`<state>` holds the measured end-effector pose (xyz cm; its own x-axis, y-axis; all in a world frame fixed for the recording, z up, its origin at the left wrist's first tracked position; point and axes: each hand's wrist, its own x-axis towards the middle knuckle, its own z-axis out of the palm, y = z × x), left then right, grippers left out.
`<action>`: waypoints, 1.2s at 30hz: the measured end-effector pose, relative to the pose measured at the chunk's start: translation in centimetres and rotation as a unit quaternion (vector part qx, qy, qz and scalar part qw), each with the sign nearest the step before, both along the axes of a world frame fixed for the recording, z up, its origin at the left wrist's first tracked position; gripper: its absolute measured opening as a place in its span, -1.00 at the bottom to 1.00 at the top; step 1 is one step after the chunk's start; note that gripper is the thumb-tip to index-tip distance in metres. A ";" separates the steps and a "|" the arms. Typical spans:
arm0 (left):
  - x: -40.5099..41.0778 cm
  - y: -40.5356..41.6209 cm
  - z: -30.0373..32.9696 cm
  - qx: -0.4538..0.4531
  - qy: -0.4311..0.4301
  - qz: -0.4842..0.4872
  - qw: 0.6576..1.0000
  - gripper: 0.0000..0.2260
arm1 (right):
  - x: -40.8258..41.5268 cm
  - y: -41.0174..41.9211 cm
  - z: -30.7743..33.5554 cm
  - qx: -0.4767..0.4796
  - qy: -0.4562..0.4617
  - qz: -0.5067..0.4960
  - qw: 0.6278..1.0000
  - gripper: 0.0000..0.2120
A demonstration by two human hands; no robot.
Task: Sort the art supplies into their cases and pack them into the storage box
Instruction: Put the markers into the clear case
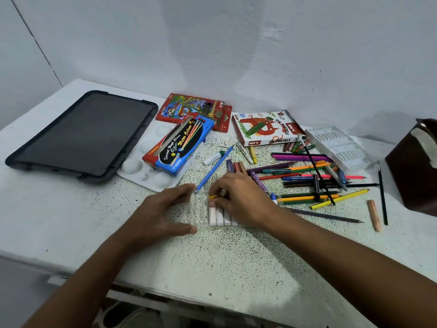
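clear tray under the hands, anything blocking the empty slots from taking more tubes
Nothing visible does. The clear tray's left slots lie open and bare between the left hand, which steadies its left edge, and the right hand, which pinches a small yellow-tipped piece over the white tubes already seated.

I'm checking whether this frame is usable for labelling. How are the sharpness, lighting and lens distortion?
Head view: soft, even light, with a faint broad shadow on the wall; no glare. The table edges bow from the wide-angle lens. The oil pastels box lettering reads clearly, but the clear tray between the left hand and right hand looks smeared.
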<state>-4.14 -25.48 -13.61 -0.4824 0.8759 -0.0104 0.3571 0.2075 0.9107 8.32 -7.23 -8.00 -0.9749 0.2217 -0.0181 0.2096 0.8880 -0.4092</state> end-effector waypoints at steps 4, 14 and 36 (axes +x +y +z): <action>0.0 0.1 0.1 -0.005 -0.003 -0.001 1.000 -0.15 | -0.1 -0.1 0.2 0.001 -0.020 0.007 1.000 -0.78; -0.4 -0.2 0.5 -0.017 -0.017 -0.024 0.999 -0.23 | -7.9 5.2 0.9 0.079 -0.015 -0.101 0.992 -0.62; -0.3 0.3 -0.2 0.025 -0.052 0.015 0.998 -0.25 | -2.2 3.7 2.6 0.025 -0.006 0.101 0.995 -0.72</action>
<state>-4.43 -25.13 -13.85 -0.5067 0.8619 -0.0191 0.2541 0.1705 0.9520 6.11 -3.48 -5.41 -0.9995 0.0219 -0.0230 0.0288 0.9315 -0.3627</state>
